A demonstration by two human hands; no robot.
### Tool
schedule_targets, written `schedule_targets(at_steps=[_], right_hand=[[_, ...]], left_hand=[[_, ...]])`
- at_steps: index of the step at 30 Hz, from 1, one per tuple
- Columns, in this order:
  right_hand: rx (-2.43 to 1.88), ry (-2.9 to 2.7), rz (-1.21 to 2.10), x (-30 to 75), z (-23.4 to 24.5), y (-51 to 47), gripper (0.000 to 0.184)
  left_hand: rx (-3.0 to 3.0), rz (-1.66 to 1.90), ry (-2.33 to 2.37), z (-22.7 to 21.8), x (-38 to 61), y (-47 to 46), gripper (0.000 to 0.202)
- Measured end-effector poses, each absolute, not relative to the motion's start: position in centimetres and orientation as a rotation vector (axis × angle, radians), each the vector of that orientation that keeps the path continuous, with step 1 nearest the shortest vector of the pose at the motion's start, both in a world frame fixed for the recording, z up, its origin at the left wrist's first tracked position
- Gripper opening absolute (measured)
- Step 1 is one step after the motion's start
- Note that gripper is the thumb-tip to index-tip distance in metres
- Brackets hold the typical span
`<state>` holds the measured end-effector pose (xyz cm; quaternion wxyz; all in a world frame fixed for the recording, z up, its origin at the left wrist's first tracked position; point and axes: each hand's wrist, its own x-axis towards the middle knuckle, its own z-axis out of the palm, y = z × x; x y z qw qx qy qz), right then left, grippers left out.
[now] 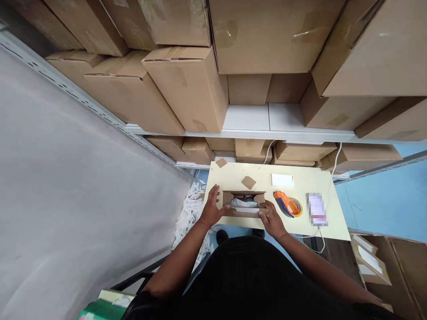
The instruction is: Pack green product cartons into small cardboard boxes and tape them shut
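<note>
A small cardboard box (240,214) lies open at the table's front edge. Inside it is a white, plastic-looking packet (243,203), with darker contents partly hidden behind. My left hand (212,209) is at the box's left end, fingers spread and thumb tip against the cardboard. At the right end, my right hand (271,219) grips the box's corner between thumb and fingers. Just right of that hand lies an orange and blue tape dispenser (283,202) with a yellowish tape roll (301,209).
On the pale table (230,180) lie cardboard scraps (248,182), a white flat box (282,180) and a blurred phone-like object (316,209) with a white cable. Shelves of cartons (190,89) rise behind. Paper strips (187,213) cover the floor at left; an open carton (400,266) stands right.
</note>
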<state>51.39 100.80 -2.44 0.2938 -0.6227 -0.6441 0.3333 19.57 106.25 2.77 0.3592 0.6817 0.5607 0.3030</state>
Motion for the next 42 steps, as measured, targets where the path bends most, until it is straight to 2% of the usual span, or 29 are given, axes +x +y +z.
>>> schedule_targets(at_steps=[2, 4, 7, 10, 14, 18, 21, 26, 29, 33, 38, 42], right_hand=[[-1.752, -1.633, 0.908, 51.1, -2.4, 101.1, 0.055], [-1.85, -1.569, 0.949, 50.7, -2.2, 101.6, 0.058], [-1.939, -1.539, 0.967, 50.0, -1.6, 102.3, 0.054], [-1.949, -1.534, 0.986, 49.9, -1.0, 102.4, 0.05], [-1.96, -1.599, 0.884, 53.1, -1.0, 101.5, 0.04], [-2.451, -1.653, 0.499, 58.0, -2.2, 101.3, 0.044], [-2.759, -1.772, 0.584, 59.2, -3.2, 102.5, 0.039], [-2.854, -1.694, 0.635, 58.0, -2.9, 104.3, 0.035], [-2.668, -1.49, 0.758, 58.4, -1.1, 103.7, 0.038], [-2.199, -1.317, 0.9, 58.4, 3.5, 102.4, 0.043], [-1.826, -1.57, 1.225, 53.6, 9.8, 103.7, 0.047], [-1.656, -1.821, 1.386, 48.5, 11.4, 106.5, 0.045]], left_hand=[[1.778, 0.731, 1.432, 3.4, 20.0, 107.4, 0.083], [1.864, 0.699, 1.399, 4.0, 20.3, 108.2, 0.064], [2.036, 0.735, 1.365, 4.2, 20.8, 107.9, 0.033], [2.195, 0.733, 1.326, 3.5, 21.3, 106.7, 0.018], [2.371, 0.66, 1.376, 2.4, 21.8, 106.1, 0.017], [2.513, 0.46, 1.436, 2.3, 22.4, 106.4, 0.016], [2.566, 0.271, 1.361, 2.6, 23.1, 106.1, 0.018], [2.3, 0.217, 1.399, 2.8, 24.7, 105.7, 0.031], [1.952, 0.431, 1.488, 3.0, 24.9, 106.3, 0.03], [1.477, 0.586, 1.419, 2.9, 23.7, 107.3, 0.022], [1.042, 0.692, 1.199, 3.3, 22.6, 107.3, 0.047], [0.833, 0.877, 1.058, 3.8, 22.7, 106.5, 0.065]])
